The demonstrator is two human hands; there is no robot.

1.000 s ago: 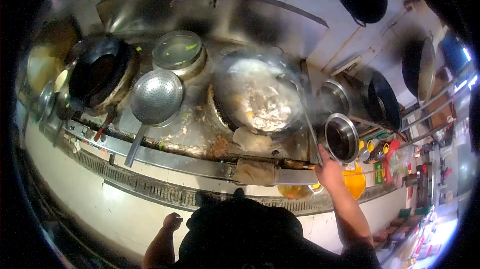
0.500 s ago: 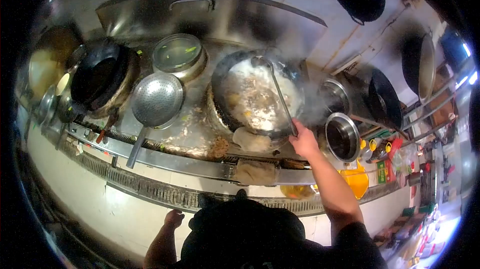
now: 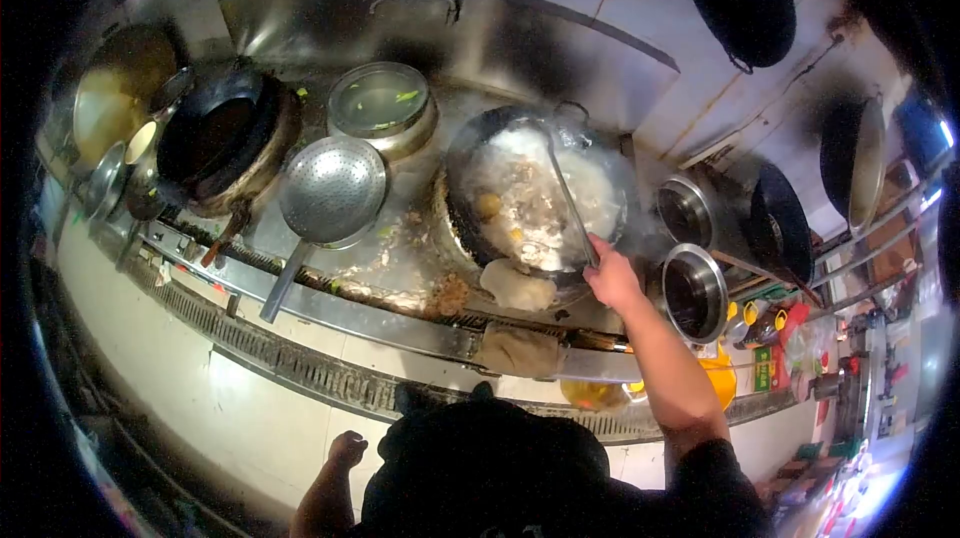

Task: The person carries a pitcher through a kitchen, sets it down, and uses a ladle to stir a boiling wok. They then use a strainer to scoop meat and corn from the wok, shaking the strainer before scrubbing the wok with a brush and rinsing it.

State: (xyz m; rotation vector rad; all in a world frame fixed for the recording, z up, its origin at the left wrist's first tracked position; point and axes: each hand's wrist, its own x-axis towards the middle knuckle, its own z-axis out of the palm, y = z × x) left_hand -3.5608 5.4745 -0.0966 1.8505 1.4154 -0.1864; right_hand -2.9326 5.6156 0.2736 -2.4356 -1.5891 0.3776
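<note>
The right hand (image 3: pixel 612 278) is closed around the near end of a long metal ladle (image 3: pixel 568 200), just past the near right rim of a steaming wok (image 3: pixel 462 223). From the grip the handle slants away and left across the wok, and its far end lies in white, foamy liquid with pale and yellowish pieces. A folded cloth (image 3: pixel 515 284) rests on the wok's near rim, just left of the hand. Two steel canisters (image 3: pixel 690 290) stand just right of the hand. Bottles (image 3: pixel 770 323) stand further right, their labels too small to read. Left of the wok lie a perforated skimmer (image 3: pixel 333 188), a steel pot (image 3: pixel 382 103) of water and an empty black wok (image 3: pixel 215 138). The left hand (image 3: pixel 345 448) hangs low, well apart from the stove; whether it is open or closed cannot be told.
</note>
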